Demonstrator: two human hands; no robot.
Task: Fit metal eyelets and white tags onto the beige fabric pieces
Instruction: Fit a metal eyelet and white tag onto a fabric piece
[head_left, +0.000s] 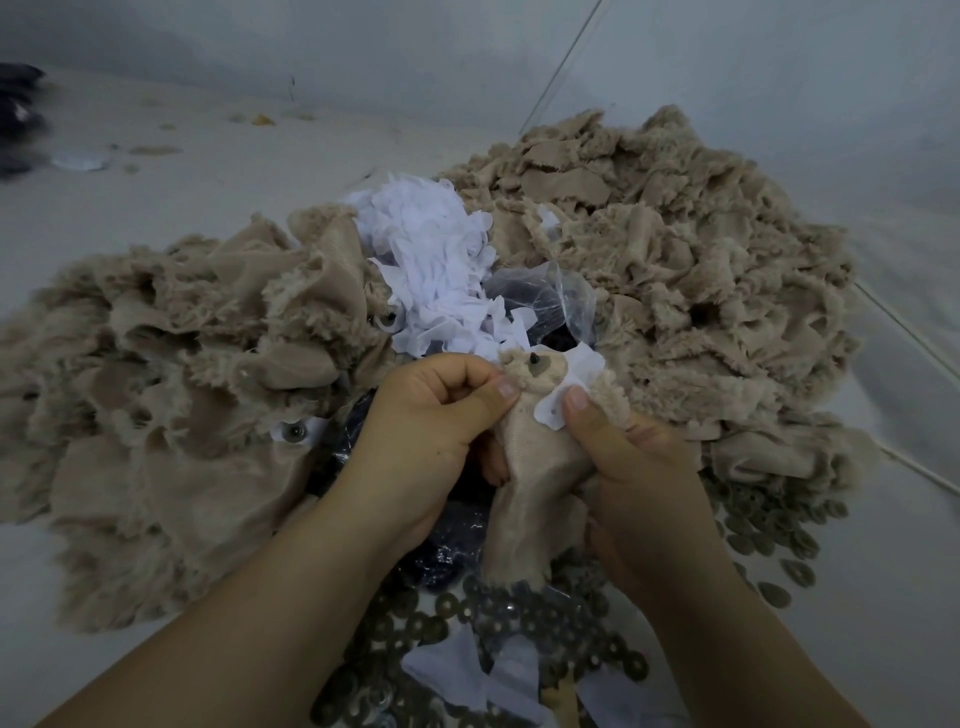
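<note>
Two hands pinch one beige piece (530, 467) over the rings (571, 634): left hand (431, 436) grips fabric, right hand (639, 467) thumb presses the tag (558, 410). Looks soft, light, floppy; hold near the eyelet (534, 357).

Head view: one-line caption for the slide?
Both hands, left hand and right hand, pinch a beige fabric piece with a white tag, amid fabric heaps and loose metal eyelets.

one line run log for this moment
left hand: holds fabric piece | right hand: pins white tag | eyelet: in fabric
</note>
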